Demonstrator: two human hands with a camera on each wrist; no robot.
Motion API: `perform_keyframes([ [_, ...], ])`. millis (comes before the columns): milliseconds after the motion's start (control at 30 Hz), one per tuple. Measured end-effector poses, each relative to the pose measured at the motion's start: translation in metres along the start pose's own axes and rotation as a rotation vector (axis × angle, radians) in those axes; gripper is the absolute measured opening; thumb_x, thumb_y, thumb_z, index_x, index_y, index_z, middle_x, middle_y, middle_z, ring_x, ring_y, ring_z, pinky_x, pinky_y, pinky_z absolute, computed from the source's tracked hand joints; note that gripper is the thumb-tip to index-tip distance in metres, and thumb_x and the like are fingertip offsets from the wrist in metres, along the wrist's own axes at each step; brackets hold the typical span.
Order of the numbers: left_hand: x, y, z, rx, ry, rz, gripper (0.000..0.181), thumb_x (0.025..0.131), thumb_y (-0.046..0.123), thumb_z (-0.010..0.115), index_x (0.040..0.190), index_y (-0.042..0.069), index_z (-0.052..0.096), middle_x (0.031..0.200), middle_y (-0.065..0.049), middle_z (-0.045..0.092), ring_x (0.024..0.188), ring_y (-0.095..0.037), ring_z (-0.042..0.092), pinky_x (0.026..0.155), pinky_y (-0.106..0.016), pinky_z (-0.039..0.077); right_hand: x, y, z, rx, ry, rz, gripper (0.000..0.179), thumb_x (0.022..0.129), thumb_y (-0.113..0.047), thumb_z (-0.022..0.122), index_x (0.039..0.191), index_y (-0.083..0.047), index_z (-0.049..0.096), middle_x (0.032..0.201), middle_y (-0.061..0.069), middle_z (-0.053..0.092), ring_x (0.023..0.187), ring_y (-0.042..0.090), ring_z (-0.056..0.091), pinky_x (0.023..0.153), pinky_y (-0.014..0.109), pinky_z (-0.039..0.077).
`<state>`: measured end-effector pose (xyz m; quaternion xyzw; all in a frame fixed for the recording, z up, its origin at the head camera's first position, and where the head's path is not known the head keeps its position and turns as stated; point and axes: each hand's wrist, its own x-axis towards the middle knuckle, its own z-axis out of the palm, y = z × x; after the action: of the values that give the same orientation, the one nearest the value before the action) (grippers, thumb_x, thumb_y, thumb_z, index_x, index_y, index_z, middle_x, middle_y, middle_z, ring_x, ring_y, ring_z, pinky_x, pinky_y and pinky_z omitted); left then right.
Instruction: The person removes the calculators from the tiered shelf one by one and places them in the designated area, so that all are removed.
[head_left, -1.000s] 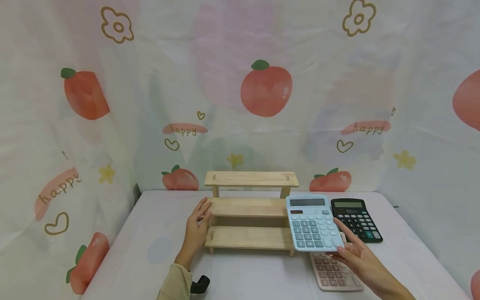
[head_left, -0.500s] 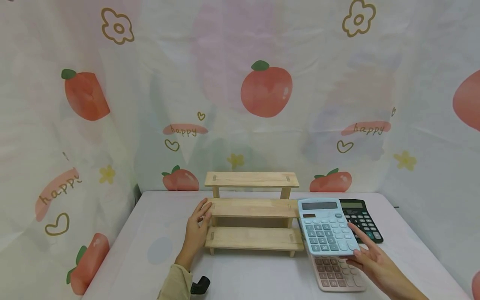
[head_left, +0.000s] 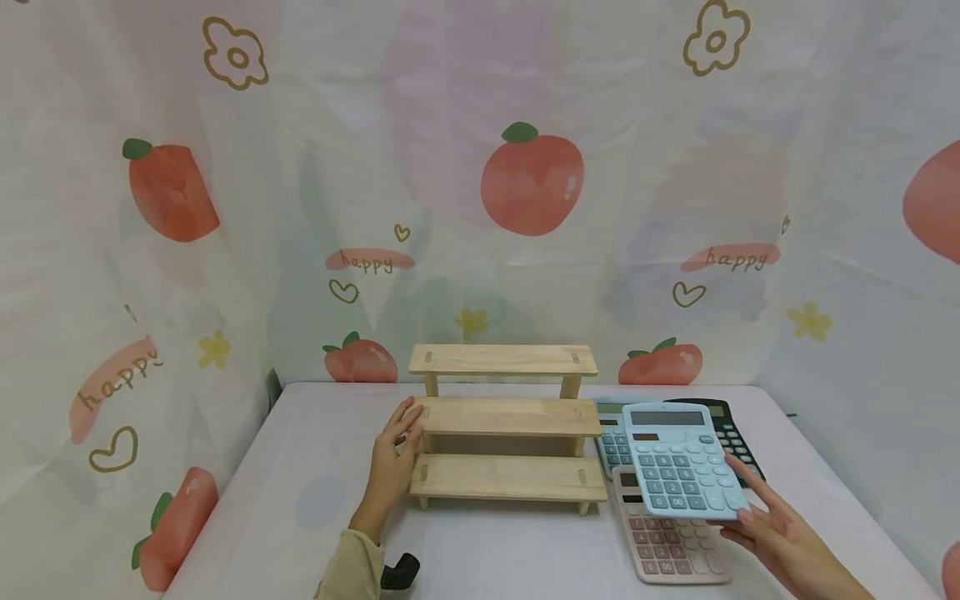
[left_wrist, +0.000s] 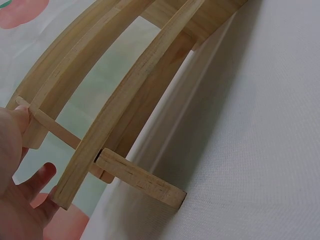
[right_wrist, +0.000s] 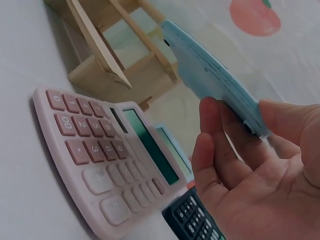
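My right hand (head_left: 783, 537) pinches a light blue calculator (head_left: 682, 467) by its lower right corner, thumb on one face and fingers on the other. It overlaps a pink calculator (head_left: 660, 550) lying on the table, and in the right wrist view the blue one is tilted above the pink one. Fingers of my left hand (head_left: 392, 462) touch the left end of a three-tier wooden shelf (head_left: 510, 479), near the middle tier. Seen in the left wrist view, the left fingertips (left_wrist: 46, 172) are at the ends of the shelf boards.
Beside the shelf's right end lies another blue calculator (head_left: 611, 433), partly covered. A black calculator (head_left: 738, 437) lies behind the held one. A short black curved object (head_left: 402, 571) is near my left sleeve. Patterned cloth walls stand around the white table (head_left: 510, 554).
My right hand has moved right with the light blue calculator, away from the shelf. Another blue calculator has come into view beside the shelf. The left hand has stayed at the shelf.
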<state>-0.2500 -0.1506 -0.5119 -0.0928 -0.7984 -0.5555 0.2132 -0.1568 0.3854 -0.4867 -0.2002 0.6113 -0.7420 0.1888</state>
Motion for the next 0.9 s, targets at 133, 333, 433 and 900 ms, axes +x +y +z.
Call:
perform_keyframes([
  [133,0.000,-0.001,0.000,0.007,-0.002,0.000,0.038,0.103,0.023,0.058,0.139,0.009,0.062,0.158,-0.007,0.047,0.147,-0.031,0.043,0.096,-0.046,0.046,-0.005,0.002,-0.006,-0.014,0.008,0.006,0.068,0.111,-0.004,0.022,0.160,-0.046,0.002,0.140,-0.037,0.044,0.121,0.002,0.062,0.097,0.022,0.052],
  [333,0.000,-0.001,0.001,0.012,0.005,0.007,0.037,0.103,0.021,0.059,0.138,0.009,0.063,0.157,-0.008,0.048,0.146,-0.032,0.044,0.096,-0.045,0.046,-0.014,0.005,-0.016,0.159,-0.117,0.003,0.067,0.110,-0.002,0.017,0.157,-0.050,0.017,0.144,-0.036,0.043,0.129,0.004,0.059,0.104,0.023,0.049],
  [433,0.000,-0.001,0.001,0.015,0.006,0.013,0.037,0.103,0.020,0.059,0.138,0.008,0.063,0.157,-0.009,0.048,0.145,-0.033,0.045,0.095,-0.044,0.046,-0.020,0.004,-0.021,0.188,-0.092,0.079,0.067,0.111,-0.004,0.017,0.155,-0.055,0.013,0.139,-0.039,0.045,0.128,0.003,0.060,0.104,0.023,0.049],
  [900,0.000,-0.002,0.001,0.013,0.013,0.021,0.037,0.103,0.019,0.059,0.138,0.008,0.063,0.156,-0.010,0.048,0.144,-0.034,0.046,0.094,-0.043,0.047,-0.038,0.007,-0.049,0.247,-0.060,0.206,0.061,0.113,-0.012,0.018,0.137,-0.063,0.040,0.131,-0.035,0.056,0.121,0.002,0.062,0.102,0.023,0.050],
])
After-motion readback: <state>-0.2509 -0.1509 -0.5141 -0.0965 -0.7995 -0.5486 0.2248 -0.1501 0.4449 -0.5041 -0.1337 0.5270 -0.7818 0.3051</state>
